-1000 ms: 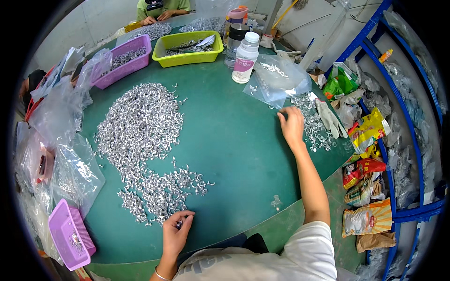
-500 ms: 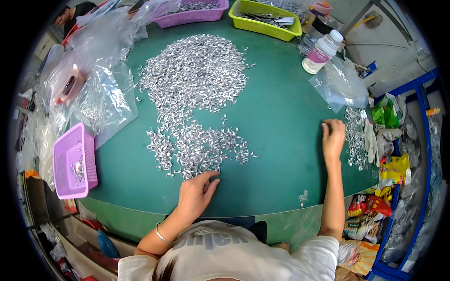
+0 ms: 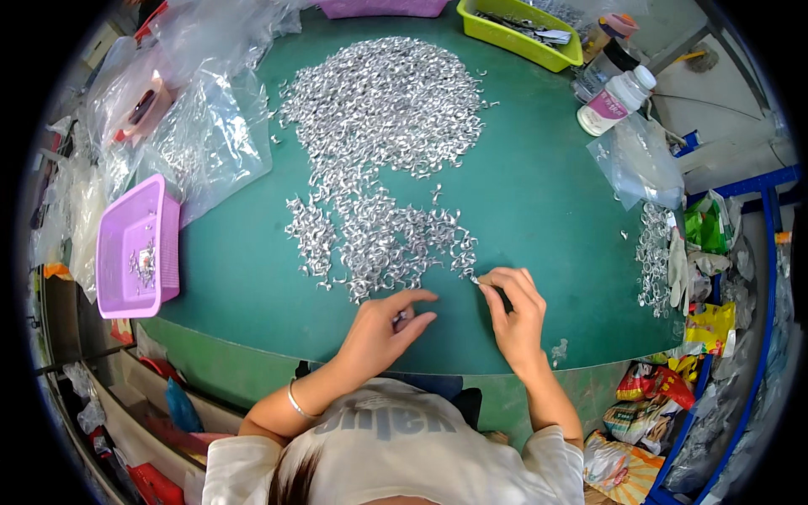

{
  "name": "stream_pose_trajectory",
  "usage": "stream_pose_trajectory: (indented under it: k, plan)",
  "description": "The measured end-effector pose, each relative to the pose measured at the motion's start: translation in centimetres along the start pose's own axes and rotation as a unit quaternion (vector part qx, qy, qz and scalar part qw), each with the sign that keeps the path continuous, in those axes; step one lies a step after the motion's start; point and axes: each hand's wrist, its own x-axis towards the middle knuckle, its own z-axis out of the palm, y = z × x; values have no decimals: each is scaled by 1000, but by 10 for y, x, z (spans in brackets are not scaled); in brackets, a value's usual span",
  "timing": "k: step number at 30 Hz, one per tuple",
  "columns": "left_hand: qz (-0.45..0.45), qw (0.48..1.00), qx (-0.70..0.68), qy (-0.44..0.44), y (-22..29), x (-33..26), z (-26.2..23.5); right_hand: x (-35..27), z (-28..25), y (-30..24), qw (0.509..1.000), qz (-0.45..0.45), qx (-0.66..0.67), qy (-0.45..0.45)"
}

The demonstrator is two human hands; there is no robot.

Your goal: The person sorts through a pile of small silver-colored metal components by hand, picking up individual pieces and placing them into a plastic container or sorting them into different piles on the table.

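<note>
A large heap of small curved silver metal pieces [image 3: 383,105] covers the middle of the green table [image 3: 539,185], and a looser spread of them reaches toward me. At the near right edge of that spread, my right hand [image 3: 518,316] pinches one small curved metal piece [image 3: 475,279] between thumb and forefinger. My left hand [image 3: 379,328] rests just below the spread. Its thumb and forefinger are apart, while the other fingers curl around a few silvery pieces [image 3: 401,318] that only partly show.
A purple basket [image 3: 172,252] with a few pieces stands at the left, beside clear plastic bags [image 3: 210,135]. A green-yellow tray [image 3: 513,38] and a white bottle [image 3: 617,101] are at the back right. Silver rings [image 3: 652,257] lie by a white glove [image 3: 677,269] at the right.
My right hand has come from beside the rings at the right to the spread's near edge and now pinches a piece. My left hand's thumb and forefinger have parted more. The view has shifted.
</note>
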Motion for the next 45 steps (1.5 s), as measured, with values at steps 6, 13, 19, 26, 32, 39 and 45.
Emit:
stream_pose_trajectory:
  k: [6,13,19,26,32,39,45]
  plan:
    - [-57,975,-210,-41,7,6,6,-12,7,-34,997,-56,51,33]
    - [-26,964,-266,-8,20,-6,-1,-18,16,-50,979,26,179,89]
    - [20,969,-248,-8,24,-13,-6,-26,12,-59,848,238,474,-4]
    - [41,969,-242,-16,26,-18,-11,-26,11,-66,862,208,463,-3]
    - [3,959,-284,-7,26,-20,-11,-25,10,-69,881,187,434,-7]
    - [39,929,-125,345,0,-21,-81,-10,3,-31,959,178,219,-18]
    - [98,762,62,637,-73,-68,-238,22,-2,-8,994,77,-47,-65]
